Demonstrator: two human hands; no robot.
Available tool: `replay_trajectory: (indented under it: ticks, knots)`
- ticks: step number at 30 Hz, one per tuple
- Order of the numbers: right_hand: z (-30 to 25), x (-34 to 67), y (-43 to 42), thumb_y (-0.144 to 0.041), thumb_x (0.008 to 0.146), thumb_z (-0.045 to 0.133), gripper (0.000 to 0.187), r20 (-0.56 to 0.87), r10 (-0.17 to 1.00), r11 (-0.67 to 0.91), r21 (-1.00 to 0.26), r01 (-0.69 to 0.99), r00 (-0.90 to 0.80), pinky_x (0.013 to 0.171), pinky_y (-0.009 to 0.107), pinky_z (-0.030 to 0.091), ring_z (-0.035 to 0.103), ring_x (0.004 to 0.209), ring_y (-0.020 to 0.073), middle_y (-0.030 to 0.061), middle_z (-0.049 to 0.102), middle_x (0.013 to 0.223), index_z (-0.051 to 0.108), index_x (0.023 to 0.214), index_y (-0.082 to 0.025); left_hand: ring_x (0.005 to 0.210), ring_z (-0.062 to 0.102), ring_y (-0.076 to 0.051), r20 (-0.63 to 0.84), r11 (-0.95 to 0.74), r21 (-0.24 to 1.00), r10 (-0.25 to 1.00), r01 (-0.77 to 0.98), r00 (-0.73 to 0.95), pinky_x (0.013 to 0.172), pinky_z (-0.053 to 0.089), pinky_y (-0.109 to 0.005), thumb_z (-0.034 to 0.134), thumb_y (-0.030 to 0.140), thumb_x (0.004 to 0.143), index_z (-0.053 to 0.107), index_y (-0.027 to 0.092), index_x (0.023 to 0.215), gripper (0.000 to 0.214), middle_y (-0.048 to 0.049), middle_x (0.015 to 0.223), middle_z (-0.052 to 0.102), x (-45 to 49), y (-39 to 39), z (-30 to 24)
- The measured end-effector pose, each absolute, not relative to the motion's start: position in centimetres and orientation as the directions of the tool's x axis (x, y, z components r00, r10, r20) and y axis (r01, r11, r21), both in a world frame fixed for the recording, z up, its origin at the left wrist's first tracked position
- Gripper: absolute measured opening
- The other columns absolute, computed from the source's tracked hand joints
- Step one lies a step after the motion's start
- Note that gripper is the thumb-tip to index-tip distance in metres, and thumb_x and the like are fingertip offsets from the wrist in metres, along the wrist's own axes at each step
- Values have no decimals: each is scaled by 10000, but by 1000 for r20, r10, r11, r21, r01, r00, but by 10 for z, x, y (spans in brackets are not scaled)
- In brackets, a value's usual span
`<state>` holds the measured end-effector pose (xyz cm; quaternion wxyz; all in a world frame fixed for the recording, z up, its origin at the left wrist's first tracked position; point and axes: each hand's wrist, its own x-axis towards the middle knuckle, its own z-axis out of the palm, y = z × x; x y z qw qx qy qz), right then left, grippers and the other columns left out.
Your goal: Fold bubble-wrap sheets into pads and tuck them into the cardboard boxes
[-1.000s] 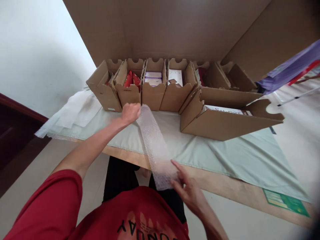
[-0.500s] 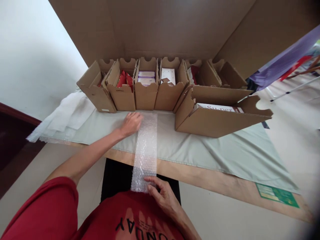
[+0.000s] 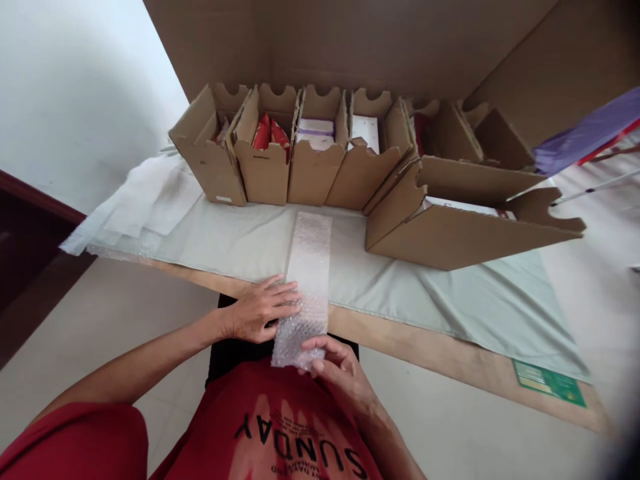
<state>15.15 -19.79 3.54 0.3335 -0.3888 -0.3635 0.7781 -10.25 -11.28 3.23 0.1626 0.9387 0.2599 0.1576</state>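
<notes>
Pale wall (image 3: 90,87) fills the left side, and brown cardboard panels (image 3: 360,43) stand behind a table edged in bare wood (image 3: 400,333) and spread with pale green cloth (image 3: 240,240). At its left end lies a loose pile of whitish sheets (image 3: 143,200). Next comes a row of upright cardboard holders (image 3: 263,177); the second has red packets (image 3: 270,135) in it, the third white-and-purple packs (image 3: 316,133), the fourth a white box (image 3: 367,132). In front of them, the left hand (image 3: 257,310) lies palm down, fingers spread over the left edge of a bubble-wrap strip (image 3: 310,257). This strip runs from near the holders across the table edge toward the red shirt (image 3: 270,413). Just to the right, apart from the left, the right hand (image 3: 345,367) pinches the strip's near right corner between thumb and fingers. Farther right, an angled cardboard holder (image 3: 455,237) contains a flat white box (image 3: 465,207); beyond are a green label (image 3: 549,383) on the wood and purple fabric (image 3: 585,130).
</notes>
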Motion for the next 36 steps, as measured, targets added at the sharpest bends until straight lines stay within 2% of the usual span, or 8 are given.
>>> replay_trajectory:
  ticks: [6, 10, 13, 15, 19, 24, 32, 36]
  knots:
    - [48, 159, -173, -546, 774, 800, 416, -301, 880, -427, -840, -335, -366, 747, 352, 499, 643, 722, 202, 48, 753, 828, 727, 1047, -241, 1376, 577, -277, 267, -678, 599, 671, 426, 692, 1179, 406, -535, 546, 208, 941, 664, 220, 1309, 386, -124, 1338, 713, -95, -114, 15]
    - [51, 156, -136, -506, 794, 771, 421, -232, 920, -347, -858, -379, -316, 776, 369, 512, 679, 906, 242, 79, 763, 1064, 695, 1128, -262, 1026, 717, -242, 178, -397, 773, 885, 495, 431, 957, 548, -427, 529, 267, 976, 710, 208, 1180, 279, -102, 1058, 781, -82, -110, 22]
    - [46, 149, -104, -462, 798, 750, 427, -224, 928, -335, -851, -404, -296, 756, 346, 521, 660, 1127, 271, 97, 730, 1224, 657, 1166, -265, 723, 653, -175, 73, -168, 850, 976, 499, 204, 743, 545, -312, 536, 310, 969, 602, 157, 1346, 412, -21, 785, 702, -67, -104, 23]
    - [41, 144, -85, -435, 807, 741, 412, -244, 925, -352, -837, -418, -290, 750, 328, 528, 657, 1164, 264, 94, 720, 1251, 629, 1163, -262, 659, 599, -146, 87, -128, 869, 990, 479, 107, 713, 520, -278, 535, 308, 965, 510, 132, 1437, 505, 24, 713, 631, -57, -102, 18]
    - [28, 137, -68, -380, 796, 772, 559, -269, 924, -372, -795, -479, -272, 722, 288, 536, 683, 1116, 224, 68, 710, 1256, 521, 1288, -295, 714, 594, -149, 214, -160, 828, 976, 538, -38, 771, 524, -289, 545, 272, 949, 487, 146, 1447, 517, 12, 766, 611, -43, -103, 4]
    - [19, 135, -71, -342, 788, 804, 765, -271, 940, -341, -778, -527, -208, 759, 286, 560, 701, 1061, 194, 48, 687, 1266, 397, 1437, -345, 911, 638, -229, 313, -184, 719, 946, 670, -77, 876, 543, -385, 549, 255, 951, 496, 173, 1455, 513, -92, 979, 676, -36, -104, -3]
    - [18, 136, -72, -338, 781, 818, 765, -249, 944, -326, -807, -493, -217, 821, 323, 589, 678, 1146, 222, 55, 629, 1356, 457, 1455, -363, 923, 632, -267, 362, -197, 558, 932, 806, -23, 886, 530, -439, 557, 245, 967, 506, 201, 1450, 487, -101, 994, 691, -39, -102, 2]
    - [19, 135, -72, -351, 781, 821, 759, -265, 938, -342, -818, -463, -223, 890, 361, 587, 654, 1210, 241, 69, 581, 1436, 479, 1459, -367, 1100, 614, -305, 413, -214, 486, 911, 848, -7, 975, 521, -478, 592, 250, 953, 467, 205, 1472, 536, -148, 1209, 639, -42, -103, 1]
